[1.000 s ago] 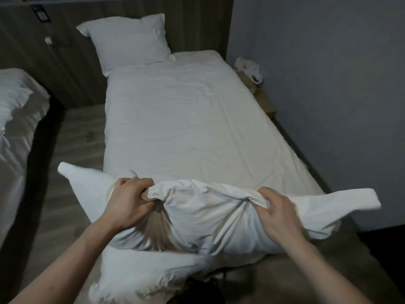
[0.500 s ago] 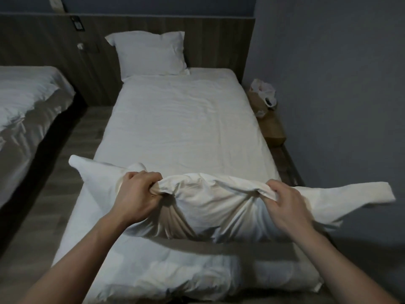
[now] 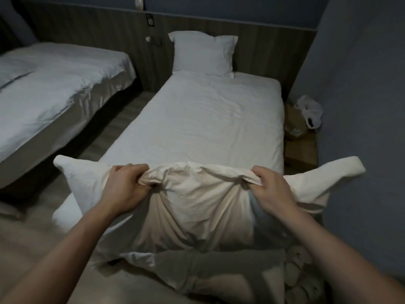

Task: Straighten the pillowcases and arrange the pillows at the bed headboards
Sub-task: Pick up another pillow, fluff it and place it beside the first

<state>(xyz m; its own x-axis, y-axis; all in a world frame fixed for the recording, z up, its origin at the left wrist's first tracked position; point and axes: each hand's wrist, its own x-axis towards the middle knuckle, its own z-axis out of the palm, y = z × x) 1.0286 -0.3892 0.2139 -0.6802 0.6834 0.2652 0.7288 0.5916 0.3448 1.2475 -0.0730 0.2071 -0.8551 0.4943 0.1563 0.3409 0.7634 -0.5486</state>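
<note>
Left hand (image 3: pixel 123 187) and right hand (image 3: pixel 270 189) each fisted on bunched top edge of pillow (image 3: pixel 197 207), held up at near end of bed (image 3: pixel 197 119). Pillow now hangs lower, case pulled down further: straightening underway. Second pillow (image 3: pixel 202 54) already at far headboard (image 3: pixel 263 47).

Dim room: blue-grey wall (image 3: pixel 361 84), wood-look floor (image 3: pixel 122 115) (seemingly laminate).
</note>
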